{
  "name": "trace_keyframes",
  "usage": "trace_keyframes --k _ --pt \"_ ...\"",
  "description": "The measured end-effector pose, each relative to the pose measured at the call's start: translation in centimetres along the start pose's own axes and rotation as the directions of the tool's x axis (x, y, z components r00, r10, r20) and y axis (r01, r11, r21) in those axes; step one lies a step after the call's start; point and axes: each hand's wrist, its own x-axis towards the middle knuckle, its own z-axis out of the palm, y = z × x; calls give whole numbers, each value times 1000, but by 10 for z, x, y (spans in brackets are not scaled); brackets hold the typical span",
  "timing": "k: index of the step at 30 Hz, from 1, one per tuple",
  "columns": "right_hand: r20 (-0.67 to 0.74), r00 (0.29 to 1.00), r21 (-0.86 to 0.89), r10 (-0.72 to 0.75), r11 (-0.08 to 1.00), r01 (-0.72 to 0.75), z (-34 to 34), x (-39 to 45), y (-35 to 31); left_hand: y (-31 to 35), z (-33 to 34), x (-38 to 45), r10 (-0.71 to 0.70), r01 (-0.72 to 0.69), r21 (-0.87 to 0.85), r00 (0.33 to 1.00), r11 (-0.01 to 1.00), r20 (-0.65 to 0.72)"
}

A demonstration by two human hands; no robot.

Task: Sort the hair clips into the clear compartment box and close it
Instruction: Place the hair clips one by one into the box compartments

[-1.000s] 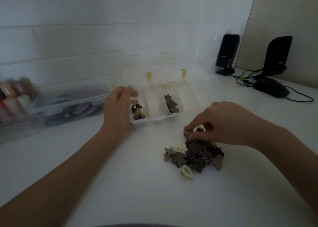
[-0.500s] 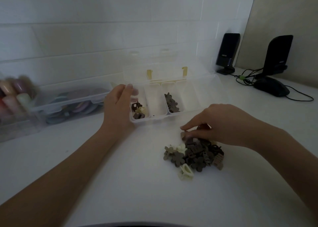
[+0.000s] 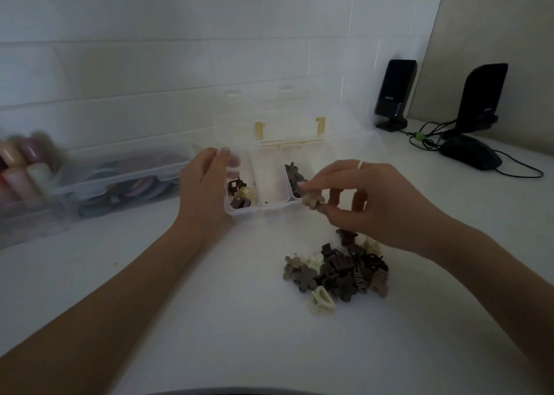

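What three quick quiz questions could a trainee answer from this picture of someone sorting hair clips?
1. True or false: the lid of the clear plastic compartment box is open.
2. What does the right hand pinch? A) a beige flower-shaped hair clip B) a black computer mouse C) a cream loop clip
3. Fill in: the left hand grips the box's ____ end.

Key: 1 true. 2 A; it is held at the box's front edge, near the compartment of dark flower clips, while the pile of loose brown and cream clips lies on the white table. 3 left.
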Motion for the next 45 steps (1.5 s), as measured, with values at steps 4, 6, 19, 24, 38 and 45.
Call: trace_keyframes --k 4,6,19,24,38,45 --pt "-173 981 103 91 992 -74 1 6 4 -1 0 0 -5 5 -3 1000 1000 3" --pt "-236 967 117 99 990 -73 -1 15 3 1 0 0 10 -10 18 1000 1000 -1" --pt "-209 961 -419 -181 905 79 24 49 20 1 -1 0 42 -43 44 999 998 21" --pt "-137 983 -445 -124 894 51 19 39 24 0 -2 -1 50 -51 60 999 997 20" --pt "88 989 -48 119 992 -115 -40 5 4 2 -2 -1 49 -50 49 999 998 15" --pt "310 897 -419 316 892 -169 -31 -12 20 2 -4 -2 57 -59 64 998 996 31"
